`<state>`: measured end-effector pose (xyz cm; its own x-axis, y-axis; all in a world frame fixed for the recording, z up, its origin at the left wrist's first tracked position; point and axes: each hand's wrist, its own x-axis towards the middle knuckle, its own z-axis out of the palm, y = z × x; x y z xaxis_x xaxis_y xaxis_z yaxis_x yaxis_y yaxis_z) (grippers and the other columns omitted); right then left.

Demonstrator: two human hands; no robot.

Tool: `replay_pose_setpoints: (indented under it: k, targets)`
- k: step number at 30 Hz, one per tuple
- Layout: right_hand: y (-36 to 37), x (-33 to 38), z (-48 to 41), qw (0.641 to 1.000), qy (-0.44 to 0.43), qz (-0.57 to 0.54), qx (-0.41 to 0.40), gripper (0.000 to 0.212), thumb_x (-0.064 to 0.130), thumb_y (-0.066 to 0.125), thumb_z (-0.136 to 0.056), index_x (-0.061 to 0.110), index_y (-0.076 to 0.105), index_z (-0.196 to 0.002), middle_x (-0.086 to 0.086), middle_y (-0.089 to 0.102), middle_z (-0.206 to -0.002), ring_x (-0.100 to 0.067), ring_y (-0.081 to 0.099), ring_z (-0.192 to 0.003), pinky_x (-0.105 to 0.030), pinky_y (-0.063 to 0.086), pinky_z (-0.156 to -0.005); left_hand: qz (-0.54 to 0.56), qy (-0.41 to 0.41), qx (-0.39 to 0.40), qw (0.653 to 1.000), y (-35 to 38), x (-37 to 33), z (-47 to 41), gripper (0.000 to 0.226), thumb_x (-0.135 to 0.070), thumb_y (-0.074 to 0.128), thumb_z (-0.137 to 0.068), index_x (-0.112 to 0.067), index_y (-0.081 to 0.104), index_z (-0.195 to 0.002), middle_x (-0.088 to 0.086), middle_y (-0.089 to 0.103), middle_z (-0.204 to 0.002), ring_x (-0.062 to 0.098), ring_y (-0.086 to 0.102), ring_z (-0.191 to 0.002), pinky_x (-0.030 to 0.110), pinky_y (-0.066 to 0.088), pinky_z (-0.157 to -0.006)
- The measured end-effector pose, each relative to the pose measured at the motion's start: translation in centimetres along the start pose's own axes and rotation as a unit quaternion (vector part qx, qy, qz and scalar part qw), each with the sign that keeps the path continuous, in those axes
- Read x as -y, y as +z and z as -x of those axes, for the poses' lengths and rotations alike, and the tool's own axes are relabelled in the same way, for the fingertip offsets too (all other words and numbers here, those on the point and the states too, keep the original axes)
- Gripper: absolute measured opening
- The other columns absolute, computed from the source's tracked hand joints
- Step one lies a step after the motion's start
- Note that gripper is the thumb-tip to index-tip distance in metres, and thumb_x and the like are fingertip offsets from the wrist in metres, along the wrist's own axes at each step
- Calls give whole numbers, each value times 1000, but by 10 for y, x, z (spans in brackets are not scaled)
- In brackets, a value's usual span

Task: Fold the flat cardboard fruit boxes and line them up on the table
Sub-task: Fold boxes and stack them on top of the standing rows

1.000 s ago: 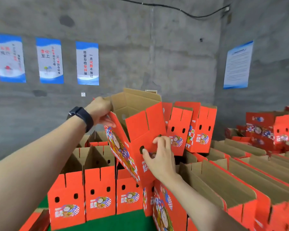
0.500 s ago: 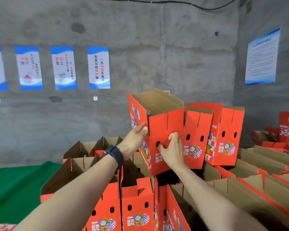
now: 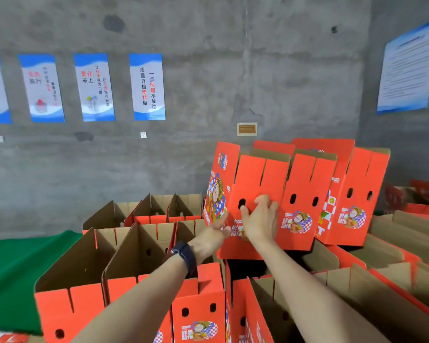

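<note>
Fingers [image 3: 221,222] of the left hand [image 3: 212,235] lie straight against a corner of the red printed cardboard fruit box [image 3: 260,179]; the right hand [image 3: 260,220] presses its front, fingers loosely bent.

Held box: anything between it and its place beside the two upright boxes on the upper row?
Nothing visible does. The held box already stands edge to edge with the nearest upright box; the left hand and right hand are on it. What lies under it is hidden.

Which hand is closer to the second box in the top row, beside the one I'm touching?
Right. The right hand lies on the front of the first box, just left of the second box; the left hand is farther left, at the first box's corner.
</note>
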<state>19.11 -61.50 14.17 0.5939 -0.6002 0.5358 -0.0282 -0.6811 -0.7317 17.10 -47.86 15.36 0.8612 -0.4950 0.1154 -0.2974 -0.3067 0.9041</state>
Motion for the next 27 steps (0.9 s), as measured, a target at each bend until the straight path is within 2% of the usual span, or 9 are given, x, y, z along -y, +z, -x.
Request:
replay_pose_setpoints:
  k: [4,6,8,10,14,20,22,25,27]
  targets:
    - [2,-2,21,992,-110,46,-41,47,25,65,-86,15,49,-129,-19,34,-139,-39,38,-123,-45,38,-97,-15,4,0,1000,5,5,0,54,-15,33,-103,-22,12,-152,1,19,-157,17,21,-143,27,24,-110]
    - [2,-4,24,973,-197,122,19,63,24,58,-90,31,31,-147,-15,7,-158,-38,13,-141,-49,24,-110,-49,12,-12,999,5,8,5,55,-14,35,-102,-21,14,-152,3,26,-155,15,30,-136,20,28,-102]
    - [2,-8,22,929,-282,218,96,70,25,52,-93,40,16,-150,-7,-18,-159,-35,-13,-145,-51,2,-116,-86,22,-12,996,4,11,14,54,-18,37,-102,-21,16,-152,3,29,-154,14,32,-137,24,27,-110]
    - [0,-8,22,919,-272,256,130,71,21,52,-91,41,18,-150,-9,-25,-157,-37,-19,-144,-52,-3,-116,-139,37,-10,990,0,15,27,54,-24,40,-101,-22,19,-151,1,29,-155,15,29,-140,30,25,-115]
    - [-2,-3,32,919,-247,278,132,74,12,53,-87,38,22,-149,-14,-23,-157,-38,-15,-145,-53,3,-117,-243,39,-28,969,-15,29,57,50,-27,43,-100,-22,29,-147,4,36,-150,19,35,-136,23,29,-104]
    - [-6,9,41,916,-249,282,139,69,17,60,-85,29,30,-146,-15,-15,-158,-40,-9,-145,-55,5,-116,-309,17,-94,946,-44,43,99,56,-29,48,-98,-21,27,-149,2,35,-152,18,35,-137,25,31,-107]
    - [-6,16,50,927,-244,258,117,62,20,59,-87,24,35,-144,-17,-4,-159,-39,-2,-146,-54,7,-116,-332,24,-116,936,-54,47,114,58,-28,49,-97,-23,25,-150,3,37,-151,20,38,-136,29,34,-107]
    - [-9,24,67,958,-217,172,71,54,21,63,-87,13,44,-137,-22,20,-154,-40,17,-142,-52,13,-115,-413,74,-144,896,-70,60,143,64,-24,52,-95,-25,19,-151,5,36,-149,25,40,-132,34,37,-104]
    - [-12,32,75,984,-149,72,65,50,18,65,-85,5,49,-131,-25,36,-144,-42,32,-133,-48,23,-110,-458,102,-123,874,-83,77,169,66,-24,53,-94,-27,19,-150,5,36,-148,25,41,-129,35,39,-102]
